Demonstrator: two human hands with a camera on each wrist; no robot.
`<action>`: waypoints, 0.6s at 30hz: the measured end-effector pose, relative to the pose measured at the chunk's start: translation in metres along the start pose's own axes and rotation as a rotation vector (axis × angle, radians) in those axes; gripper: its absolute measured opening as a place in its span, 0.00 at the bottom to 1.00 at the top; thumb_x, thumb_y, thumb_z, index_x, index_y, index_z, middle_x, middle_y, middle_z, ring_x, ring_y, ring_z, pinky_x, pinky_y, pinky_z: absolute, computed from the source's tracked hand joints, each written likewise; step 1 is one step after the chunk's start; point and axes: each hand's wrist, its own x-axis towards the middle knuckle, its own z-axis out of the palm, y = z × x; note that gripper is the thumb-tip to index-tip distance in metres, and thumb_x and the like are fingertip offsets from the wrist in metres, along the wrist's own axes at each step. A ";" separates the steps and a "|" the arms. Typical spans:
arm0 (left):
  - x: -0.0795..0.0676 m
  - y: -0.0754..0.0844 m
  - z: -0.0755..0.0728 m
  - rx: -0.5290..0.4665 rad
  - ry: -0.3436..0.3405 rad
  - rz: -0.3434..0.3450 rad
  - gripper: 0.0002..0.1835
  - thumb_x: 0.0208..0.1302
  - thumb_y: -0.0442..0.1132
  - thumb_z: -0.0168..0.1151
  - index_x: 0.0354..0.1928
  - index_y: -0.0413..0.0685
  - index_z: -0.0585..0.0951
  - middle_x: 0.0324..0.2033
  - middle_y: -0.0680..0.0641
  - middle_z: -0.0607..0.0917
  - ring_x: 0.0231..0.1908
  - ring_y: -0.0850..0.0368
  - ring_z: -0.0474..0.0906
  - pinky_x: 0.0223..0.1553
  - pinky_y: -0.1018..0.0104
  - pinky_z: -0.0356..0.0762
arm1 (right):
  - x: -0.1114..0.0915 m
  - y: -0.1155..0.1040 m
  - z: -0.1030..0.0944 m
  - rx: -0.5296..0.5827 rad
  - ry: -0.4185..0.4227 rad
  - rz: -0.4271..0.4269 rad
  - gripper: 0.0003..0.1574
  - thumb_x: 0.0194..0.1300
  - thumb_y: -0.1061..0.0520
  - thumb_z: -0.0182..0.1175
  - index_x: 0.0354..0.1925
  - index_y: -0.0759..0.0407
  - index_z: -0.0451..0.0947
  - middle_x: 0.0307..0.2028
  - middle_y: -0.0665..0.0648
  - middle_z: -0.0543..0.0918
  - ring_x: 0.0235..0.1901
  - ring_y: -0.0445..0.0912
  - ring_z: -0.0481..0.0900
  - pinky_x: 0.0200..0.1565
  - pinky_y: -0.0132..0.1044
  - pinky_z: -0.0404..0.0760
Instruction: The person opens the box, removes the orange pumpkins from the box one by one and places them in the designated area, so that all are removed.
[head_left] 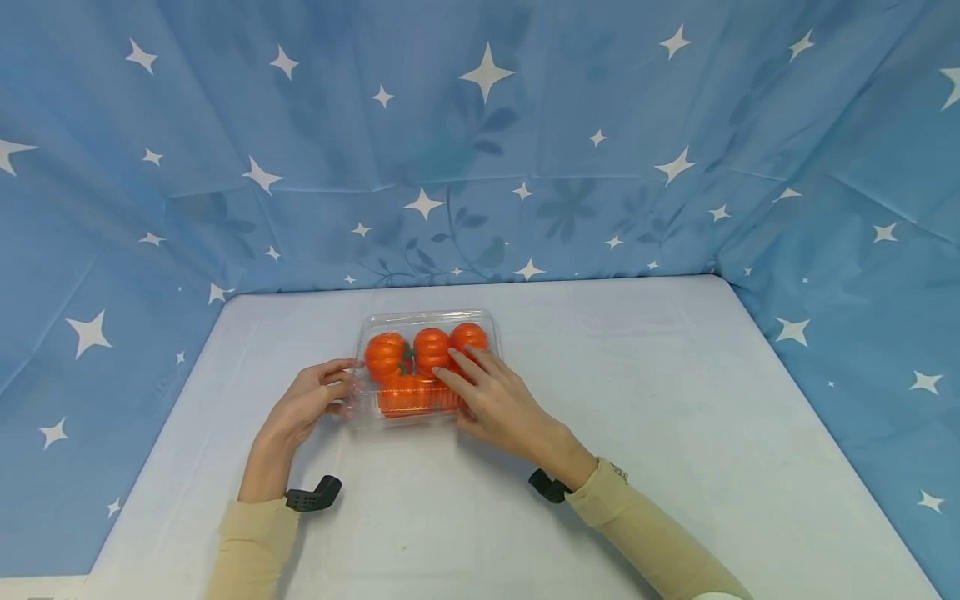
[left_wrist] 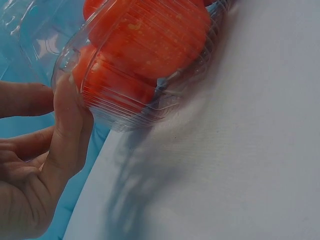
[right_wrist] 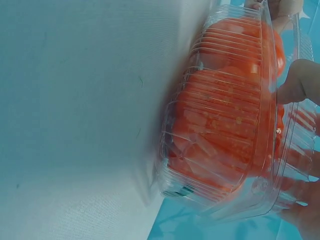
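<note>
A clear plastic clamshell box (head_left: pixel 386 422) sits toward the back of the white table, filled with several small ribbed orange pumpkins (head_left: pixel 386 354) with green stems. At its left side, my left hand (head_left: pixel 303 402) pinches the rim between thumb and fingers. My right hand (head_left: pixel 501 402) lies across the right part of the box, fingers spread over the lid and thumb at the front rim. In the right wrist view the thumb (right_wrist: pixel 295 85) reaches over the lid's edge, and a narrow gap shows between the lid (right_wrist: pixel 300 115) and the base's rim (right_wrist: pixel 270 125).
White cloth covers the table (head_left: pixel 645 375). A blue curtain with white stars (head_left: pixel 487 150) hangs behind it and along both sides. Black wrist cameras (head_left: pixel 315 495) sit on both forearms, by the beige sleeves (head_left: pixel 645 525).
</note>
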 end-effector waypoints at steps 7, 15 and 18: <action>-0.001 0.000 -0.002 -0.020 0.003 -0.003 0.30 0.74 0.29 0.50 0.75 0.29 0.61 0.46 0.41 0.81 0.33 0.60 0.79 0.34 0.65 0.86 | 0.000 0.000 0.000 -0.053 -0.020 0.089 0.42 0.58 0.53 0.73 0.68 0.59 0.73 0.69 0.74 0.71 0.67 0.73 0.71 0.68 0.63 0.71; -0.003 -0.001 -0.006 -0.029 0.013 -0.002 0.30 0.73 0.29 0.50 0.75 0.29 0.60 0.46 0.39 0.80 0.32 0.60 0.79 0.34 0.65 0.86 | -0.002 0.003 -0.002 -0.069 -0.114 0.302 0.58 0.58 0.39 0.74 0.72 0.69 0.62 0.68 0.83 0.65 0.67 0.78 0.68 0.68 0.65 0.70; -0.002 -0.002 -0.007 -0.025 0.014 -0.006 0.30 0.74 0.29 0.50 0.75 0.29 0.60 0.48 0.38 0.79 0.33 0.61 0.79 0.34 0.65 0.86 | -0.002 0.004 -0.002 -0.043 -0.125 0.316 0.58 0.59 0.39 0.73 0.72 0.69 0.61 0.68 0.83 0.67 0.66 0.77 0.69 0.68 0.64 0.71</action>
